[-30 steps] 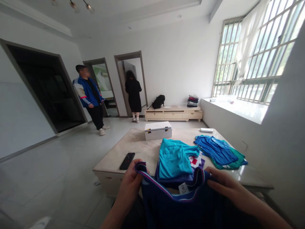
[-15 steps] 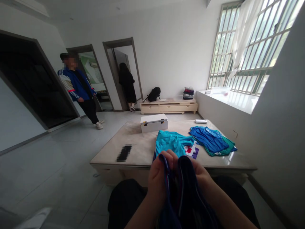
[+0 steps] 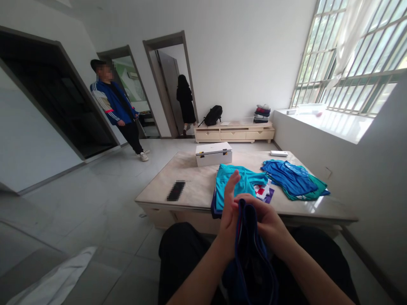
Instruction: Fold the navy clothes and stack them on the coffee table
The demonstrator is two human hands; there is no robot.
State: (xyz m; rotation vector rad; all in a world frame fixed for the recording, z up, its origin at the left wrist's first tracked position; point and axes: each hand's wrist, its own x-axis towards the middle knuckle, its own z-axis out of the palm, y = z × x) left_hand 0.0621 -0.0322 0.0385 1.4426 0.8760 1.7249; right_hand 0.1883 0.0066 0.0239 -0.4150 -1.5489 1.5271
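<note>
Sitting at a low stone table (image 3: 190, 192), a person is pressing a dark blue shirt (image 3: 251, 258) together between both hands above their lap. From the head camera, the only view, the left hand (image 3: 229, 212) is standing flat and upright against the folded cloth, fingers straight and lifted, so it is open against the fabric and not gripping. The right hand (image 3: 269, 220) is curling over the shirt's top edge, fingers closed and pinching the doubled fabric. The rest of the shirt is hanging down between the forearms onto dark trousers.

On the table just beyond the hands, a folded teal shirt (image 3: 237, 186) is lying on a small stack, with a pile of blue clothes (image 3: 294, 182) near it to the right. A white box (image 3: 213, 153) is sitting farther back, and a dark phone (image 3: 176, 190) is lying toward the left edge.

Two other people are standing well apart from the table, one in a blue jacket (image 3: 111, 106) by a doorway, one in black (image 3: 186, 103) in a farther doorway.

With only one hand truly gripping, the slippery cloth looks likely to slide loose and the fold to fall open.
</note>
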